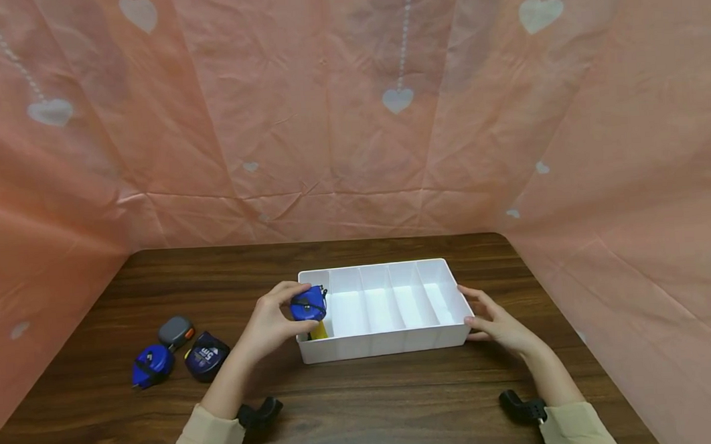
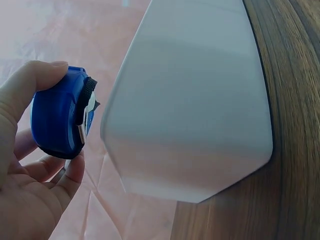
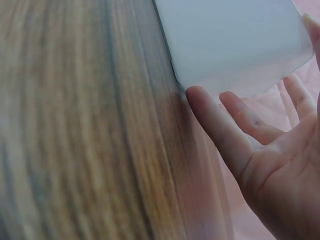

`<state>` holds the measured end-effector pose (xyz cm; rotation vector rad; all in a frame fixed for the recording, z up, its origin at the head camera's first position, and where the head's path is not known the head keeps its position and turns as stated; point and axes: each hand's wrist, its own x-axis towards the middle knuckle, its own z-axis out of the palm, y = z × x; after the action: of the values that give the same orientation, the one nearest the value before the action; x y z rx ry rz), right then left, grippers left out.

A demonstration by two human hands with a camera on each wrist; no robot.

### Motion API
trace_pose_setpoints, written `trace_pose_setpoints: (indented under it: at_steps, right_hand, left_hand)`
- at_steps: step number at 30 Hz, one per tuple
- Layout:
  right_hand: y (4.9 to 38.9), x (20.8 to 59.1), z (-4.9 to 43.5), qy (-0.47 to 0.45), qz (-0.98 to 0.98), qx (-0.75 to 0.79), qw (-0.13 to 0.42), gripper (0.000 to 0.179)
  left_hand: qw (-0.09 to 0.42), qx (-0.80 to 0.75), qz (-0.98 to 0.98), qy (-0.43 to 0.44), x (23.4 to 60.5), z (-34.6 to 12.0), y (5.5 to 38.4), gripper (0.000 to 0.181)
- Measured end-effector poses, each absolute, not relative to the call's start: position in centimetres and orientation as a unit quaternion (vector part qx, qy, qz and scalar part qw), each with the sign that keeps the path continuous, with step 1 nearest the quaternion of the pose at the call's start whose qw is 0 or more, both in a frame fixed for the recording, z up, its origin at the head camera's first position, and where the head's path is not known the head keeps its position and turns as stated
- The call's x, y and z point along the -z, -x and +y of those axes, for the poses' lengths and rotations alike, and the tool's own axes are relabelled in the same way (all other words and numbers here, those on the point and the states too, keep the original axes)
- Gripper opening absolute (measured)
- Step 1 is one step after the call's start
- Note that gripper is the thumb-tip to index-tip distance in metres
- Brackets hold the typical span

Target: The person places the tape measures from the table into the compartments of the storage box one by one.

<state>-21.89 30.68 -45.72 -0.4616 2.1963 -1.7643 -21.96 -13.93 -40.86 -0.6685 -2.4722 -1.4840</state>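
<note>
My left hand (image 1: 276,320) holds a blue tape measure (image 1: 308,303) with a black strap, thumb on one side and fingers on the other. It is over the leftmost compartment of a white divided box (image 1: 383,344), just above the rim in the left wrist view. Something yellow (image 1: 319,331) shows in that compartment, mostly hidden behind the tape measure and front wall. At the box's right end is my right hand (image 1: 496,322), fingers spread and fairly straight, fingertips at the end wall and thumb by the front corner.
Left of the box, three more tape measures lie grouped on the wooden table (image 1: 389,408): a grey one (image 1: 175,331) with an orange button, a blue one (image 1: 153,365), and a dark navy one (image 1: 207,357) marked 5m. Pink curtain (image 1: 327,150) hangs around the back and sides.
</note>
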Motion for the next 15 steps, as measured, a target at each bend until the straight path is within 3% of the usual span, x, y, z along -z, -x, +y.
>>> trace_pose_setpoints:
  at_steps: [6, 15]
  right_hand:
    - [22.0, 45.9, 30.8, 0.16, 0.761, 0.612, 0.142, 0.065]
    - [22.0, 45.9, 30.8, 0.156, 0.763, 0.611, 0.141, 0.065]
  left_hand:
    - [0.072, 0.503, -0.831, 0.227, 40.7, -13.2, 22.1, 0.063]
    - [0.092, 0.485, -0.83, 0.261, 41.2, -12.0, 22.4, 0.06]
